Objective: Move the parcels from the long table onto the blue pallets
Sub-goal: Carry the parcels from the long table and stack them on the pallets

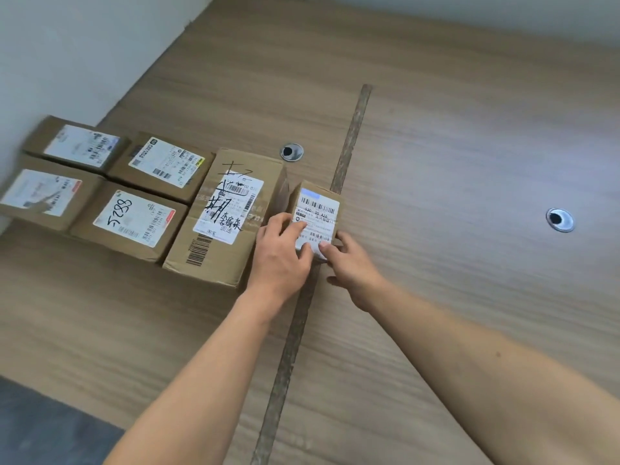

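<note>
Table (436, 146): brown wood, five boxes at left.
Small box (318, 209): mid-frame (white label up).
Left hand (281, 253): fingers gripping it.
Right hand (352, 263): gripping too.

Soft, even daylight here, shadows faint, wide-angle bending at the edges, and motion blur smearing the far-left parcels (43, 193).

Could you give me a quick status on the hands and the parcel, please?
Both hands, left and right, on the small parcel, still on the table. Big parcel close on its left. Pallets not in view.
</note>
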